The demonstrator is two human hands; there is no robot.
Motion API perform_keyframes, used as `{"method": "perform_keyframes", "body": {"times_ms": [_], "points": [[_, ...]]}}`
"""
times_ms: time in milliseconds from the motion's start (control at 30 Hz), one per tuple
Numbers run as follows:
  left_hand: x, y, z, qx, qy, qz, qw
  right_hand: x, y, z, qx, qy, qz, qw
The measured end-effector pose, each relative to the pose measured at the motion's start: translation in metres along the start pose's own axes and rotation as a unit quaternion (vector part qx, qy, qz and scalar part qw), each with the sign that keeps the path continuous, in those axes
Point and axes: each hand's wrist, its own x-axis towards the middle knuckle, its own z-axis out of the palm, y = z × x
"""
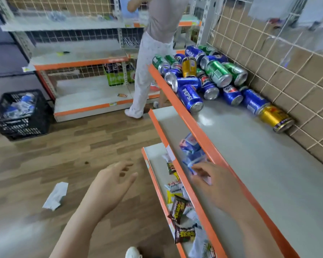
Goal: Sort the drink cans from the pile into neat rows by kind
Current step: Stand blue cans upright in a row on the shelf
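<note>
The pile of drink cans (203, 77) is lying in the upper right of the frame, at the far end of the top shelf (268, 164), crowded against the wire grid (287, 62) at the back. Blue cans (191, 97) are making up most of it, lying on their sides, with green cans (219, 73) resting across the top of the heap. One gold can (189, 67) is standing upright in the middle of the pile, and another gold can (275, 119) is lying on its side at the near end, touching the grid.

The left hand (112, 185) is hovering in the lower centre of the frame over the wooden floor (45, 155), palm turned inward and fingers spread, gripping nothing. The right hand (214, 181) is reaching over the orange front edge of the top shelf, well apart from the cans, its fingers loosely stretched; whether the fingertips are touching the blue packets (191, 149) on the middle shelf (168, 125) just beside them cannot be told.

Snack packets (179, 207) are lying scattered on the lowest shelf (153, 157). A black crate (21, 114) is sitting at the left of the frame, a white wrapper (55, 195) is lying on the floor, and another person (153, 62) is standing at the top centre
</note>
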Motion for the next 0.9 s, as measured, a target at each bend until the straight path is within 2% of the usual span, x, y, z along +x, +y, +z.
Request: {"method": "perform_keyframes", "body": {"times_ms": [167, 333, 467, 667, 767, 900], "points": [[0.052, -0.019, -0.009, -0.063, 0.021, -0.014, 0.998, 0.047, -0.012, 0.009, 0.053, 0.078, 0.025, 0.995], [0.114, -0.021, -0.009, -0.095, 0.008, -0.025, 0.995, 0.102, -0.007, 0.004, 0.076, 0.128, 0.043, 0.988], [0.178, -0.005, -0.004, -0.094, 0.009, 0.005, 0.996, 0.159, 0.006, -0.008, 0.091, 0.177, 0.044, 0.979], [0.273, 0.036, -0.001, -0.062, -0.036, 0.053, 0.996, 0.238, 0.026, -0.033, 0.079, 0.276, 0.062, 0.956], [0.314, 0.058, 0.003, -0.066, -0.024, 0.089, 0.994, 0.269, 0.039, -0.04, 0.058, 0.261, 0.071, 0.961], [0.352, 0.088, 0.014, -0.039, -0.037, 0.165, 0.985, 0.284, 0.051, -0.04, 0.037, 0.171, 0.11, 0.978]]}}
